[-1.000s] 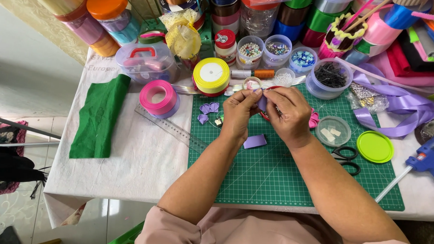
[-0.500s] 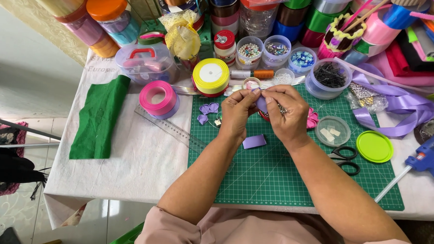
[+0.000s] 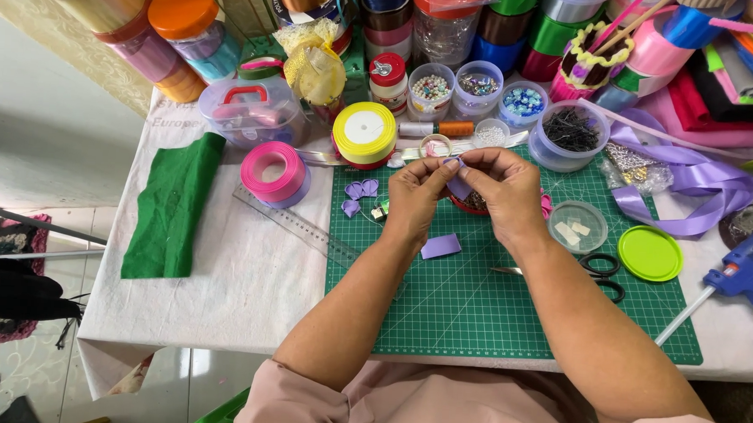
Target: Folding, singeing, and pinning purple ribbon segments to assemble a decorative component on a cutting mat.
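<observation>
While a second ago both worked lower, the left hand (image 3: 415, 192) and right hand (image 3: 504, 187) now pinch a purple ribbon piece (image 3: 459, 188) at centre frame over the mat (image 3: 474, 309).

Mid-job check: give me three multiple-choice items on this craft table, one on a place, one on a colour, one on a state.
1. Where does the clear ruler lie?
A. left of the cutting mat, on the white cloth
B. on the glue gun
C. inside a jar

2. What colour is the loose round lid at the mat's right edge?
A. red
B. light green
C. black

3. How is the small purple ribbon piece held?
A. flat on the mat, untouched
B. pinched between left hand and right hand
C. clamped in the scissors

Answers: 1 A, it slants across the cloth beside the mat; 2 B, light green; 3 B, both hands' fingertips meet on it.
</observation>
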